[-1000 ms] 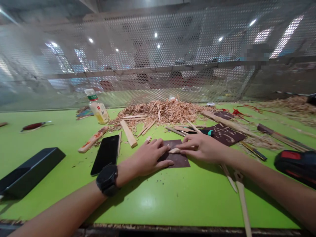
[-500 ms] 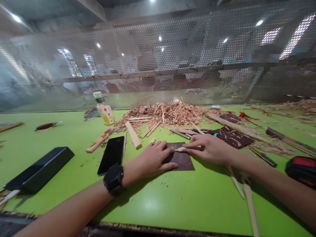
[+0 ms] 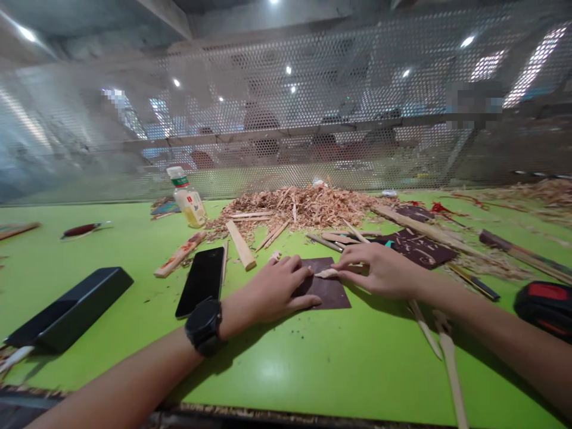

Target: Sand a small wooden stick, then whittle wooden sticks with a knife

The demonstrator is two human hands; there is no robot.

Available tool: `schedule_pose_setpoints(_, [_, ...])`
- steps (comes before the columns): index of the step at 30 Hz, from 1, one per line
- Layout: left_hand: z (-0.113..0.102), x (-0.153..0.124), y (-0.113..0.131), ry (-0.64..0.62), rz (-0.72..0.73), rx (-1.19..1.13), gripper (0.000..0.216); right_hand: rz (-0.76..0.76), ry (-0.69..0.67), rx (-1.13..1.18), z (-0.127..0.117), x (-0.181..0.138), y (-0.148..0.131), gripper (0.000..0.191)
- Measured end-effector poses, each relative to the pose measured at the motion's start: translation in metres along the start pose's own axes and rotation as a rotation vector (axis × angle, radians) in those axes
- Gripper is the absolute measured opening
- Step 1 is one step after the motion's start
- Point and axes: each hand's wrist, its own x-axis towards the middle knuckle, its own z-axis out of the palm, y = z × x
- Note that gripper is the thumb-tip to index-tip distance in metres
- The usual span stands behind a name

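A dark brown sheet of sandpaper (image 3: pixel 333 298) lies on the green table. My left hand (image 3: pixel 279 283) rests on its left part, fingers spread and flat, pressing it down. From the right, my right hand (image 3: pixel 379 271) pinches a small carved piece of pale wood (image 3: pixel 326 273) between thumb and fingers. That piece touches the sandpaper, its narrow end towards my left fingertips; the end inside the pinch is hidden. A black phone (image 3: pixel 202 280) lies left of my left hand, and two slim carved wood sticks (image 3: pixel 452 363) lie under and beside my right forearm.
Wood shavings (image 3: pixel 308 205) are heaped against the perforated metal screen (image 3: pixel 286 131). A drink bottle (image 3: pixel 187 199), a wood block (image 3: pixel 241 245) and a black dustpan (image 3: pixel 84 310) stand or lie leftward. At right are a tape measure (image 3: pixel 545 307) and another sandpaper sheet (image 3: pixel 417 249).
The carved wood piece and my right fingers have shifted very slightly on the sandpaper, with the piece tilted a little differently. My left hand stays in place.
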Motion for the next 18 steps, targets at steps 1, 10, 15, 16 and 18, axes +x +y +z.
schedule_pose_setpoints(1, [0.0,0.0,0.0,-0.002,0.0,-0.005,0.06,-0.004,-0.012,0.019,0.002,0.0,-0.004,0.032])
schedule_pose_setpoints(10, [-0.001,0.0,0.0,-0.01,-0.005,-0.009,0.062,0.085,-0.012,-0.007,0.001,0.001,-0.003,0.027])
schedule_pose_setpoints(15, [0.001,0.0,0.0,-0.016,0.013,-0.013,0.061,0.031,-0.05,0.075,0.004,-0.001,-0.017,0.028])
schedule_pose_setpoints(16, [0.0,0.0,0.0,-0.016,0.016,-0.016,0.06,0.022,-0.062,0.089,0.004,-0.001,-0.017,0.029])
schedule_pose_setpoints(18, [0.0,0.0,0.0,-0.018,0.007,-0.019,0.059,0.043,-0.058,0.081,0.001,0.0,-0.012,0.033])
